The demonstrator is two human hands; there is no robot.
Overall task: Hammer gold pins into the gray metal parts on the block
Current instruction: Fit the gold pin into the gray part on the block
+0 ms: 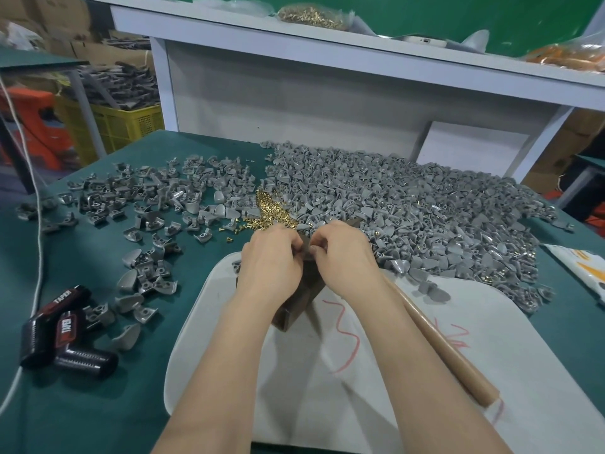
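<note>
Left hand (271,257) and right hand (347,257), fingers curled, pinch one gray part (309,253) on top of the brown block (294,309) toward the bench's (98,404) front edge, probably to seat a pin from the gold pins (271,211) heaped just behind.

Table top (98,404): green, spread out under everything in front of me.
White pad (376,388): lies on the green at my near edge, with red scribbles (350,342) drawn across it.
Black pieces marked TAPER (57,317): on my left, lying together on the green.
White cord (39,257): runs down my left side, just beside the black pieces.
Printed packet (582,267): white and orange, at my far right, cut off by the frame.
Yellow crate (114,126): beyond the table's left corner, full of dark pieces.
Orange plastic stool (32,126): left of the crate, blurred.
White shelf (327,50): above the back of my table, with an orange bag (569,55) at its right end.
</note>
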